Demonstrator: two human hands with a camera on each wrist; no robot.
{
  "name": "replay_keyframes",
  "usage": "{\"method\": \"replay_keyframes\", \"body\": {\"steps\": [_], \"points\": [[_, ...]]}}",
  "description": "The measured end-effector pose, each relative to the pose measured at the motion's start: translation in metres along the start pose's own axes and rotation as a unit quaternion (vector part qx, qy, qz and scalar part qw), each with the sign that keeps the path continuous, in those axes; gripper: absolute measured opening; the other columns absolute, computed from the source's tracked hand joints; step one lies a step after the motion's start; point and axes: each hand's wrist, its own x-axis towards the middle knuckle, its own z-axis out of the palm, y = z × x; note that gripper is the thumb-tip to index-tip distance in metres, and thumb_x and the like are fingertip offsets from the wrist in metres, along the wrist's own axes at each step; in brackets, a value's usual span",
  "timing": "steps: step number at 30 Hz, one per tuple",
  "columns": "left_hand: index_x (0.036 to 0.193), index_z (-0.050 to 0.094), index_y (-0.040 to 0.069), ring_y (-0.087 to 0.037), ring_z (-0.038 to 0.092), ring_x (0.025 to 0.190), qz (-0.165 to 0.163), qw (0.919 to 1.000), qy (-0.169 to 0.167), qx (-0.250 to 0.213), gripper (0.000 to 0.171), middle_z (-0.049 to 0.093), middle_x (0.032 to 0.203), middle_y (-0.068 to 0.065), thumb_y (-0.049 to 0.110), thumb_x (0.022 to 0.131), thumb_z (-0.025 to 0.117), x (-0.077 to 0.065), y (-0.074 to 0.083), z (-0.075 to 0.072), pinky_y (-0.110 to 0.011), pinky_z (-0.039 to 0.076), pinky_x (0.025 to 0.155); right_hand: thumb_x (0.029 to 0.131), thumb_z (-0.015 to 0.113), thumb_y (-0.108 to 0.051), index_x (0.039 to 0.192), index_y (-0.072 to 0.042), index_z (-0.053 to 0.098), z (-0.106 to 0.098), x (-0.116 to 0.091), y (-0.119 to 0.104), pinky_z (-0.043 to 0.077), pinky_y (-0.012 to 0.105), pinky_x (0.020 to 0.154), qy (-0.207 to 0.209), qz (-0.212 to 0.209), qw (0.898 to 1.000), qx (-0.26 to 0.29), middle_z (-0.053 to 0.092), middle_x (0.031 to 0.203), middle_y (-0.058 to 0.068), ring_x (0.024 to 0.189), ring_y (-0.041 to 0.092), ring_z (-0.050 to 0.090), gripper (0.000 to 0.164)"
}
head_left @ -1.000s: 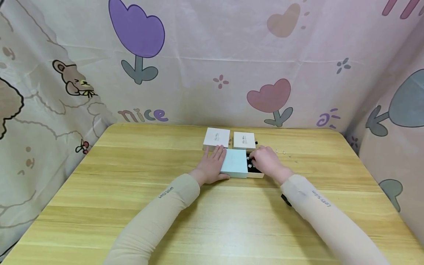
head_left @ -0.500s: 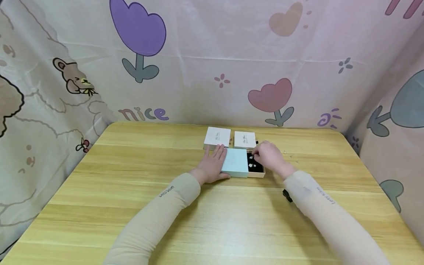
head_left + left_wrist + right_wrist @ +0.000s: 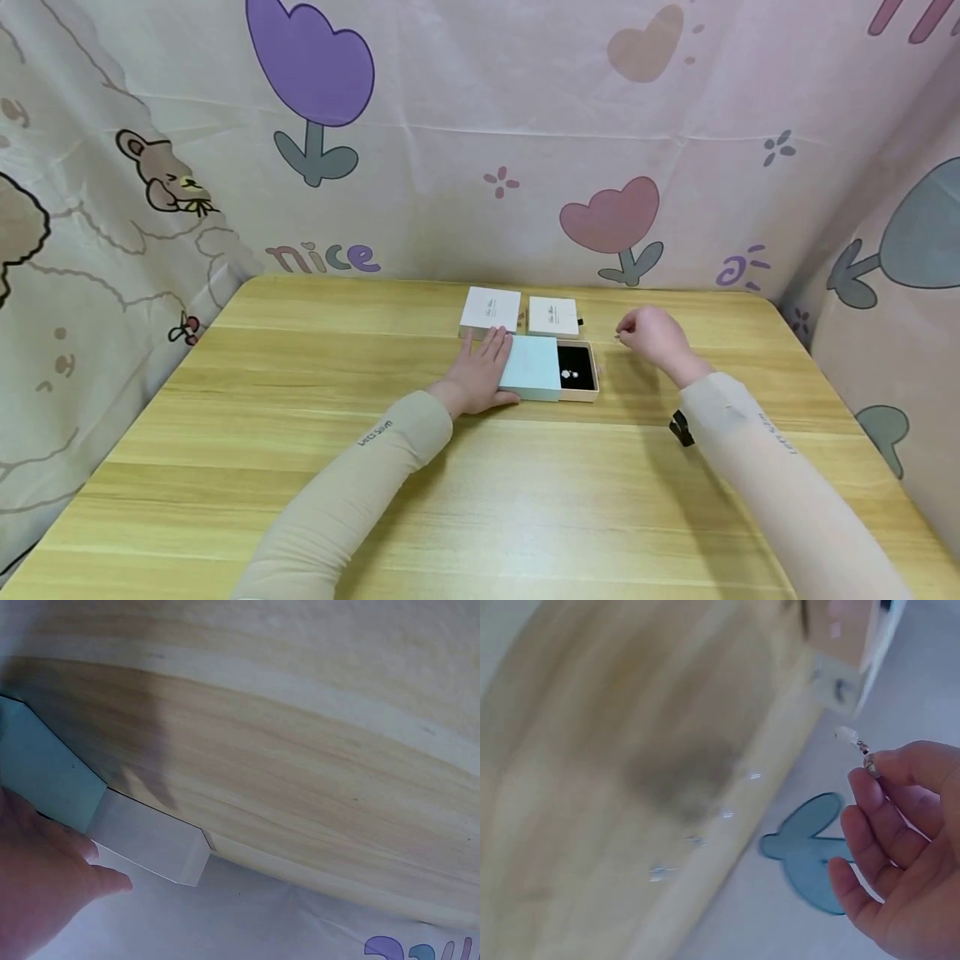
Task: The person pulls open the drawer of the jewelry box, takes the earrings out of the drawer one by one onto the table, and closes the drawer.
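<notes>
My left hand (image 3: 476, 377) lies with straight fingers on the left end of a light-blue box sleeve (image 3: 532, 367). Out of the sleeve's right end sticks a drawer (image 3: 579, 397) with a black insert, on which a small pair of earrings (image 3: 570, 374) shows. Right of the drawer, above the table, my right hand (image 3: 654, 335) pinches an earring (image 3: 847, 735) between thumb and index finger. A white sparkling end and a thin jointed part of that earring are visible in the right wrist view.
Behind the blue sleeve stand two white boxes, a larger one (image 3: 491, 310) and a smaller one (image 3: 553, 316) with a black tab. Several tiny clear pieces (image 3: 660, 873) lie on the wooden table (image 3: 577, 802). A printed cloth (image 3: 450, 208) hangs behind the table.
My right hand has lifted an earring off the black insert and moved right, away from the drawer. My left hand stays on the sleeve.
</notes>
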Motion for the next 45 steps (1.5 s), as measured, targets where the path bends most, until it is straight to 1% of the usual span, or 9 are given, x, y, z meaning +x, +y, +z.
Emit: {"method": "replay_keyframes", "body": {"steps": [6,12,17,25,30,33,40,43,45], "points": [[0.150,0.005,0.002,-0.026,0.001,0.147,0.001,1.0000,0.003,-0.001,0.095,0.001,0.158,-0.014,0.066,0.088,0.040,-0.001,0.000,0.000,-0.053,0.003,0.117,0.086,0.055,-0.008,0.092,0.003,0.071,0.009,0.000,0.018,0.049,0.049,0.083,-0.016,0.033,0.999,0.001,0.069,0.100,0.021,0.091,0.034,0.063,0.020],[0.151,0.005,0.003,-0.026,0.001,0.147,-0.001,1.0000,0.005,0.003,0.095,0.002,0.158,-0.013,0.066,0.088,0.040,-0.001,0.000,0.000,-0.053,0.004,0.117,0.086,0.057,-0.010,0.089,0.001,0.071,0.016,0.001,0.031,0.049,0.049,0.079,-0.023,0.044,0.999,-0.020,0.069,0.097,0.020,0.086,0.032,0.063,0.018],[0.151,0.005,0.003,-0.026,0.001,0.147,-0.001,1.0000,0.003,-0.002,0.095,0.002,0.158,-0.013,0.066,0.088,0.040,-0.001,0.000,0.000,-0.052,0.002,0.117,0.087,0.057,-0.011,0.088,0.000,0.071,0.019,0.001,0.037,0.050,0.049,0.077,-0.036,0.052,0.998,-0.031,0.070,0.096,0.020,0.086,0.033,0.063,0.017],[0.151,0.005,0.003,-0.026,0.001,0.147,-0.003,1.0000,0.003,-0.007,0.095,0.002,0.158,-0.013,0.065,0.088,0.041,0.000,0.001,0.000,-0.052,0.002,0.117,0.087,0.056,-0.012,0.091,-0.001,0.070,0.020,0.003,0.040,0.050,0.050,0.076,-0.043,0.066,0.996,-0.043,0.069,0.099,0.020,0.087,0.034,0.063,0.018],[0.151,0.005,0.003,-0.026,0.001,0.147,-0.001,1.0000,0.004,-0.007,0.095,0.001,0.158,-0.014,0.065,0.088,0.040,0.000,0.001,0.001,-0.053,0.003,0.117,0.087,0.056,-0.011,0.090,-0.001,0.071,0.020,0.001,0.042,0.050,0.052,0.074,-0.039,0.067,0.996,-0.051,0.069,0.098,0.020,0.088,0.035,0.063,0.018],[0.151,0.005,0.003,-0.026,0.001,0.147,-0.004,0.9999,0.010,-0.002,0.095,0.002,0.158,-0.013,0.066,0.088,0.041,0.000,0.000,-0.001,-0.053,0.003,0.117,0.086,0.057,-0.011,0.090,-0.001,0.070,0.019,0.001,0.043,0.050,0.052,0.073,-0.033,0.063,0.996,-0.053,0.069,0.098,0.020,0.087,0.036,0.063,0.017],[0.150,0.007,0.003,-0.026,0.003,0.147,0.003,0.9999,0.008,0.008,0.096,0.004,0.158,-0.014,0.067,0.087,0.039,-0.002,0.004,0.004,-0.054,0.005,0.117,0.086,0.059,-0.012,0.087,-0.002,0.070,0.020,-0.006,0.045,0.050,0.050,0.071,-0.034,0.062,0.997,-0.033,0.069,0.095,0.019,0.085,0.034,0.063,0.015],[0.150,0.008,0.002,-0.027,0.004,0.147,0.002,0.9998,0.015,0.008,0.096,0.005,0.158,-0.014,0.067,0.087,0.040,-0.002,0.005,0.006,-0.055,0.006,0.116,0.086,0.056,-0.012,0.092,-0.001,0.069,0.014,-0.008,0.042,0.049,0.049,0.072,-0.021,0.061,0.998,-0.024,0.068,0.098,0.020,0.086,0.034,0.063,0.018],[0.150,0.008,0.002,-0.027,0.004,0.147,-0.003,0.9998,0.019,0.008,0.096,0.005,0.158,-0.014,0.066,0.087,0.042,-0.002,0.004,0.004,-0.055,0.005,0.116,0.086,0.054,-0.011,0.098,0.000,0.068,0.006,-0.006,0.035,0.049,0.050,0.075,-0.011,0.054,0.998,-0.022,0.067,0.102,0.021,0.089,0.036,0.063,0.021]]}}
